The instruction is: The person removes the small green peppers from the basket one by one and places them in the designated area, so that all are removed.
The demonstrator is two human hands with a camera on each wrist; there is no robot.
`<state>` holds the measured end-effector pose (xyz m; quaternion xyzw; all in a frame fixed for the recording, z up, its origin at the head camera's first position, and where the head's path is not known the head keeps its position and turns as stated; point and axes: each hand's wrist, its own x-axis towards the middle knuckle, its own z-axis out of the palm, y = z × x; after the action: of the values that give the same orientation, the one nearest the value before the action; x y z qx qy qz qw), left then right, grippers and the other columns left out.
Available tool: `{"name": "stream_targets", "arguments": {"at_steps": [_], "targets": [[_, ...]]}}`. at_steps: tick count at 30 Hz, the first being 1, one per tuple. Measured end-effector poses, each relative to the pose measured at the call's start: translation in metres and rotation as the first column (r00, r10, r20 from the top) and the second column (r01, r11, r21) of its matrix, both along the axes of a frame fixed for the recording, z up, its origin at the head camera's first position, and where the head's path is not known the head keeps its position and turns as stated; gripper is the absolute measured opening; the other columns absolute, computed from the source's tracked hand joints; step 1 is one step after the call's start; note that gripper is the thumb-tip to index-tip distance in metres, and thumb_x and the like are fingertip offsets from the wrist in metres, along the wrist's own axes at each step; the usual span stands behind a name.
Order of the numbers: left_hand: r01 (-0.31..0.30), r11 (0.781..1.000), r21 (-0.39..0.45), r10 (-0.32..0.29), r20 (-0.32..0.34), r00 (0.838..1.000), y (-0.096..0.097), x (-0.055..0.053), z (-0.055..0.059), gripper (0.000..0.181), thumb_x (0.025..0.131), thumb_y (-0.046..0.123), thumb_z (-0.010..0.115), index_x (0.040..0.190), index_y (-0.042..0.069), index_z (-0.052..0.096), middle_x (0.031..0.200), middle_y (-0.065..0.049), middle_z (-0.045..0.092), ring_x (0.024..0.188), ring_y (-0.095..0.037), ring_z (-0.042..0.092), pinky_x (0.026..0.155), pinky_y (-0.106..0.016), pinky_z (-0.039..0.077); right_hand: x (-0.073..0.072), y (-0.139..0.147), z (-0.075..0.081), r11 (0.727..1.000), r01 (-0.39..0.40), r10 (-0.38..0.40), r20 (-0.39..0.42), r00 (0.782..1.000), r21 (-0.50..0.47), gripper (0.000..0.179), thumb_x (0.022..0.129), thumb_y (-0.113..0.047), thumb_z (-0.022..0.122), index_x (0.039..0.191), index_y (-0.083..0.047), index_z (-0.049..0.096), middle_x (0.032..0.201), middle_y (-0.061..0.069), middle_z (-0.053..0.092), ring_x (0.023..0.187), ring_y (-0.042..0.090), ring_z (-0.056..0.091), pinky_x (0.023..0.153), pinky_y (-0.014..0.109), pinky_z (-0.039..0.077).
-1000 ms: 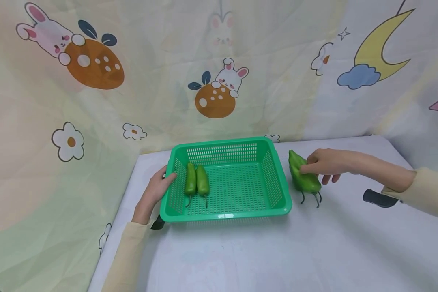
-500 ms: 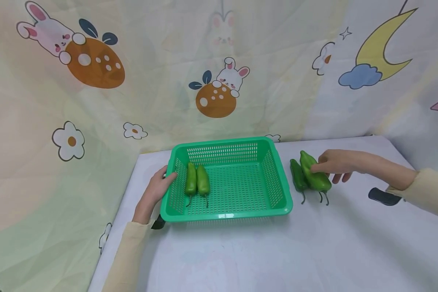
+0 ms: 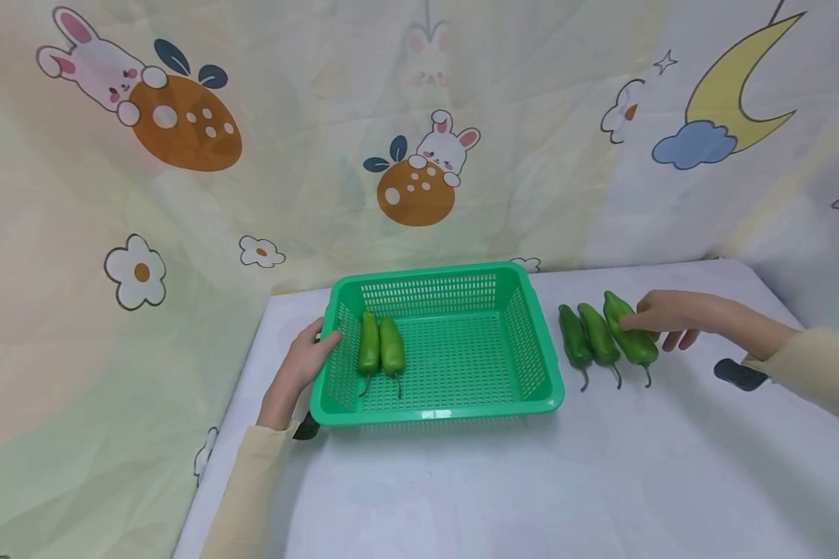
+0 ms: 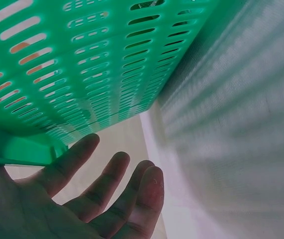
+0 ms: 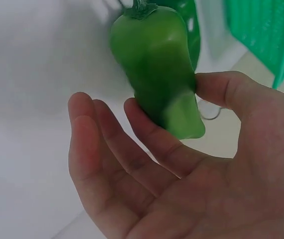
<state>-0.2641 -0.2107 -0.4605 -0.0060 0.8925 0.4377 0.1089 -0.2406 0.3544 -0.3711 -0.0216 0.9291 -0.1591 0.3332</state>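
A green plastic basket (image 3: 468, 414) stands on the white table, with two green peppers (image 3: 391, 348) lying side by side in its left part. My left hand (image 3: 301, 361) holds the basket's left rim, thumb over the top; its other fingers spread along the outer wall in the left wrist view. To the right of the basket, my right hand (image 3: 678, 314) pinches a green pepper (image 5: 154, 55) between thumb and index finger. Two more green peppers, one darker (image 3: 575, 335) and one lighter (image 3: 599, 334), lie just left of it, stems toward me.
A cloth wall (image 3: 308, 140) printed with rabbits and flowers rises right behind the basket. The white tabletop (image 3: 461, 489) spreads in front of the basket and to the right. A dark wrist device (image 3: 739, 374) sits by the right sleeve.
My right hand has moved right with the peppers. The darker pepper, then the lighter one, came out of its grip onto the table. The left hand and basket have stayed put.
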Motion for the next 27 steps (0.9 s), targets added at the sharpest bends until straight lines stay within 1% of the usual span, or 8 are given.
{"name": "stream_targets", "arguments": {"at_steps": [7,12,18,24,27], "targets": [[0.002,1.0,0.002,-0.002,-0.012,1.0,0.0,0.0,-0.001,0.055,0.103,0.04,0.045,0.151,0.013,0.041,0.132,-0.021,0.059,0.1,-0.028,0.068,0.08,-0.036,0.059,-0.01,0.014,-0.019,0.998,0.064,-0.065,0.04,0.997,0.002,0.06,0.102,-0.044,0.048,0.115,0.014,0.054,0.091,0.018,0.06,0.078,0.027,0.066,0.068,0.039,0.06],[0.001,1.0,0.007,-0.001,-0.017,1.0,0.0,-0.001,-0.001,0.056,0.103,0.04,0.045,0.152,0.014,0.041,0.13,-0.021,0.06,0.097,-0.028,0.068,0.078,-0.035,0.059,-0.013,0.021,-0.025,0.995,0.094,-0.095,0.041,0.995,0.024,0.062,0.102,-0.044,0.047,0.114,0.016,0.052,0.092,0.022,0.059,0.081,0.031,0.066,0.069,0.041,0.06],[0.0,1.0,0.012,0.001,-0.021,1.0,0.0,-0.001,-0.001,0.055,0.103,0.039,0.045,0.151,0.013,0.041,0.13,-0.022,0.06,0.096,-0.028,0.069,0.077,-0.035,0.06,-0.018,0.019,-0.027,0.996,0.088,-0.09,0.065,0.994,0.027,0.067,0.102,-0.042,0.047,0.121,0.022,0.046,0.096,0.027,0.06,0.083,0.034,0.066,0.071,0.043,0.06],[-0.001,1.0,0.019,0.001,-0.015,1.0,0.001,-0.001,-0.001,0.056,0.103,0.039,0.045,0.152,0.013,0.041,0.134,-0.021,0.058,0.105,-0.032,0.067,0.082,-0.039,0.059,-0.021,0.016,-0.034,0.996,0.08,-0.082,0.08,0.993,0.033,0.066,0.103,-0.04,0.047,0.124,0.023,0.043,0.098,0.029,0.061,0.085,0.036,0.066,0.073,0.045,0.06],[-0.001,1.0,0.03,0.001,-0.022,1.0,0.001,-0.001,0.0,0.056,0.103,0.038,0.046,0.153,0.013,0.04,0.134,-0.021,0.058,0.106,-0.032,0.066,0.083,-0.039,0.059,-0.022,0.015,-0.037,0.997,0.073,-0.076,0.082,0.994,0.036,0.065,0.103,-0.039,0.047,0.123,0.023,0.043,0.097,0.029,0.063,0.085,0.036,0.066,0.072,0.044,0.06]]}}
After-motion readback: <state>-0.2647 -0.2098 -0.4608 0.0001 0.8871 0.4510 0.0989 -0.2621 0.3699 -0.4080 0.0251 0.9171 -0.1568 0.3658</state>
